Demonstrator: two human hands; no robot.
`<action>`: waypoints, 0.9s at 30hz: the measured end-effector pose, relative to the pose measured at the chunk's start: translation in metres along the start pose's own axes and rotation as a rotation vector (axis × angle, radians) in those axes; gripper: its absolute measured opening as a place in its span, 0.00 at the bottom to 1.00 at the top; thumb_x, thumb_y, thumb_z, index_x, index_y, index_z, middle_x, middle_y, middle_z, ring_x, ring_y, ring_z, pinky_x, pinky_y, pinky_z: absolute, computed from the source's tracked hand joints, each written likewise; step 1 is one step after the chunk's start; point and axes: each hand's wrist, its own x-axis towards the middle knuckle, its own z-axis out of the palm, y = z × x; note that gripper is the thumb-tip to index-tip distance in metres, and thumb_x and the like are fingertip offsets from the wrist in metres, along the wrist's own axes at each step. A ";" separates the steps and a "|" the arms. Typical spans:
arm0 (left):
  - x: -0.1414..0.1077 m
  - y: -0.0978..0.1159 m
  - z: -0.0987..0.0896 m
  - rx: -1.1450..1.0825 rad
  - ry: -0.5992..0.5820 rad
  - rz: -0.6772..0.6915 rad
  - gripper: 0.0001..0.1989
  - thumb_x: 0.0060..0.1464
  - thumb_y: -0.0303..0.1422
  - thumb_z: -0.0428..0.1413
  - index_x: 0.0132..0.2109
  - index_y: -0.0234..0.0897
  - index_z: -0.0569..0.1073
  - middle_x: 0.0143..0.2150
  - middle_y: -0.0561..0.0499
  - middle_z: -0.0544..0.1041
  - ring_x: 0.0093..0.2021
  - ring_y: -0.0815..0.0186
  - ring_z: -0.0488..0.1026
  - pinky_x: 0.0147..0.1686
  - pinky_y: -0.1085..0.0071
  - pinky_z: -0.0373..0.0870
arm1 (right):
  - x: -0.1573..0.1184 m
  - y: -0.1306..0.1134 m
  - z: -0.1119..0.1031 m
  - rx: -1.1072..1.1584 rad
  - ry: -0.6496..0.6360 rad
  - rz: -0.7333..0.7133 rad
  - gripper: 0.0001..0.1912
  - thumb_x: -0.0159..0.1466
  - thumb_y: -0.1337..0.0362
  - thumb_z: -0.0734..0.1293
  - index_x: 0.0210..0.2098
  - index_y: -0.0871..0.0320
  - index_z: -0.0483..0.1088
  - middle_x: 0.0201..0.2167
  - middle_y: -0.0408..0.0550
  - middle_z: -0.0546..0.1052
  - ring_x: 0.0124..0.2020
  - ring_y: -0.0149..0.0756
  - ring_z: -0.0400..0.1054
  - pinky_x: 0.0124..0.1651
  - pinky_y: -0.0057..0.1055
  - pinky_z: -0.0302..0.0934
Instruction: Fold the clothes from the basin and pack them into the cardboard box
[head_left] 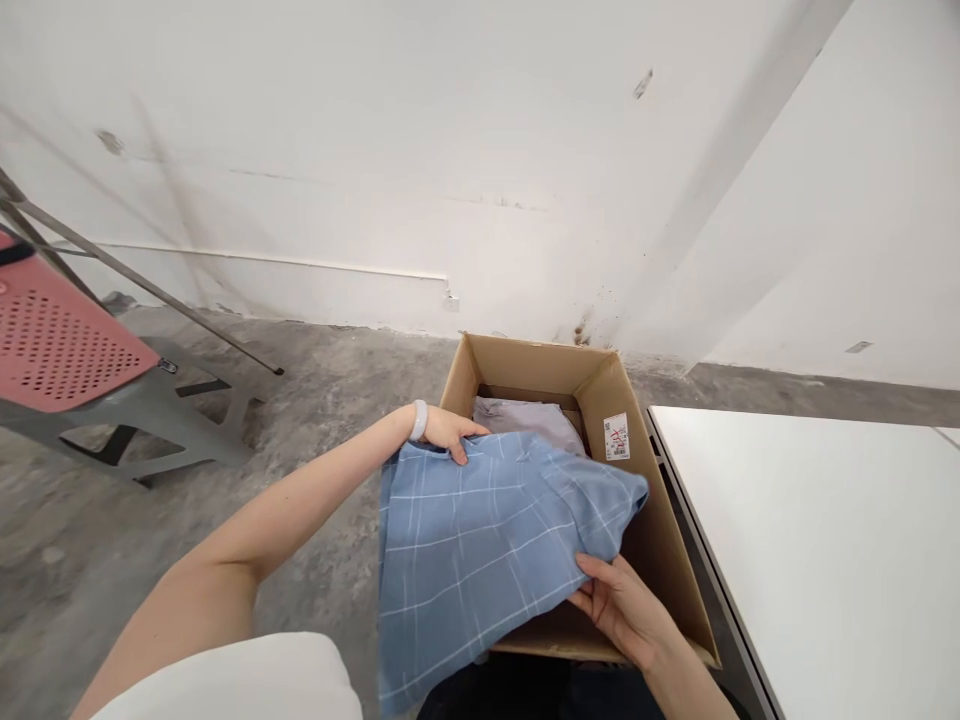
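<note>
A blue garment with a white check is spread over the front and left of an open cardboard box. At its upper left edge, my left hand pinches the cloth between thumb and fingers. My right hand grips the garment's lower right edge, thumb on top and fingers partly beneath. Inside the box, behind the blue cloth, lies a pale greyish-lilac garment. The lower left of the blue cloth hangs outside the box.
To the right of the box stands a white-topped table. A pink perforated basket rests on a grey plastic stool at the left, near a metal pole. A white wall rises behind.
</note>
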 end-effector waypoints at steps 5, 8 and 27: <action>0.004 0.010 0.000 0.159 -0.020 0.011 0.31 0.32 0.27 0.64 0.50 0.41 0.75 0.47 0.51 0.78 0.48 0.56 0.74 0.48 0.64 0.70 | -0.004 0.004 0.006 0.044 0.005 0.071 0.36 0.48 0.68 0.75 0.54 0.54 0.61 0.38 0.45 0.78 0.38 0.39 0.75 0.44 0.40 0.70; 0.008 0.021 -0.009 0.293 -0.055 0.022 0.33 0.38 0.29 0.61 0.56 0.40 0.70 0.54 0.50 0.74 0.53 0.57 0.71 0.51 0.65 0.68 | -0.008 -0.004 0.006 0.056 0.038 0.056 0.35 0.47 0.69 0.76 0.53 0.54 0.62 0.38 0.45 0.78 0.39 0.40 0.75 0.45 0.40 0.70; 0.074 0.096 -0.135 0.678 0.006 0.158 0.38 0.42 0.31 0.58 0.63 0.36 0.61 0.57 0.50 0.71 0.55 0.62 0.67 0.54 0.69 0.62 | 0.067 -0.051 0.044 0.033 0.080 -0.524 0.31 0.45 0.68 0.76 0.48 0.52 0.67 0.39 0.42 0.77 0.38 0.34 0.72 0.36 0.29 0.70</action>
